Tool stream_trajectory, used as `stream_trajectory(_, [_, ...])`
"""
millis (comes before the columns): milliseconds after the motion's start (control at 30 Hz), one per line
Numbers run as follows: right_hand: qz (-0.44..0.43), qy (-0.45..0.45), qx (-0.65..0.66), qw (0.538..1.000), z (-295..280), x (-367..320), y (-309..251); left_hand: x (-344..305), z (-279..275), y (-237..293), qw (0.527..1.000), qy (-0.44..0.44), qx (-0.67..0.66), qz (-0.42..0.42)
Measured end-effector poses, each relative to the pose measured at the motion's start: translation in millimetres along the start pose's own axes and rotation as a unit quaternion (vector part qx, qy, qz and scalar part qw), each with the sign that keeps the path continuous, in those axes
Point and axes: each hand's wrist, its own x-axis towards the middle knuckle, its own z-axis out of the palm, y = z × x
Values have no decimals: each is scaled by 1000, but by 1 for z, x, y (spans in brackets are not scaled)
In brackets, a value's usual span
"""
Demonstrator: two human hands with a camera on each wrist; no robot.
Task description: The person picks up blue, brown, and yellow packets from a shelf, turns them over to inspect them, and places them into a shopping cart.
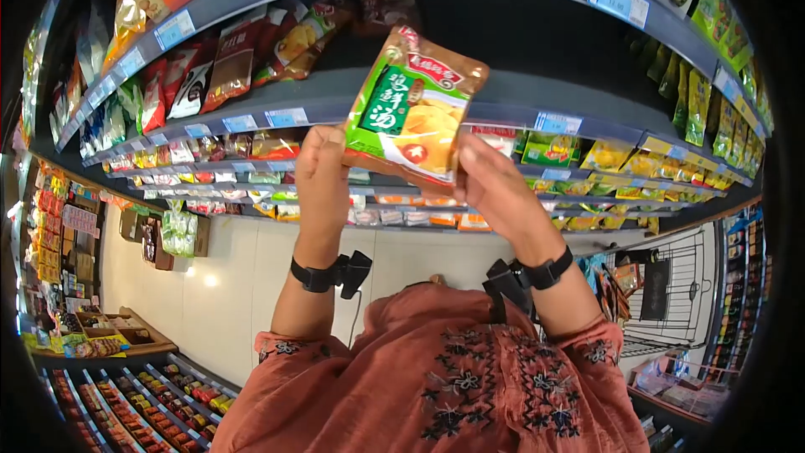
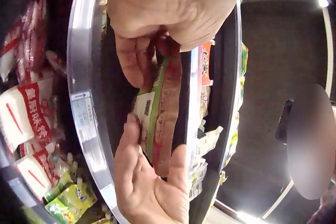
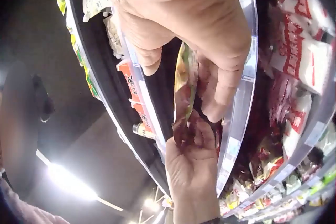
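A packet [image 1: 417,109] tilts before a shelf [image 1: 553,101]; the left hand [image 1: 321,166] pinches its lower left corner, the right hand [image 1: 500,186] grips its lower right edge.

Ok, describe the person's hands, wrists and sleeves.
The left hand and right hand are ungloved. Each wrist wears a black strap with a boxy black camera; a thin dark cable hangs beside the left one. The rust-red sleeves carry dark floral embroidery.

"Underfoot?"
"A pale, glossy tiled floor [image 1: 226,306]; long, dark-grey tiered shelves [image 1: 537,96] stand beside it."
"And overhead?"
"A dark-grey ceiling [image 3: 100,134]; a bright white strip light [image 3: 71,183] shines there."
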Motion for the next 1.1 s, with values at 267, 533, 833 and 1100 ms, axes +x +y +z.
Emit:
stream_trajectory(267, [-23,47,59,997,-4,-2,9,-28,13,-17,995,-47,-39,-78])
stream_trajectory(533, [-46,103,-3,994,-16,-20,3,-30,27,-25,988,-69,12,-134])
stream_trajectory(833, [-35,114,-62,991,-16,-36,5,-24,45,-25,977,-100,46,-182])
stream_trajectory(1100, [-11,108,-60,992,-19,-33,13,-31,33,-36,977,-92,13,-193])
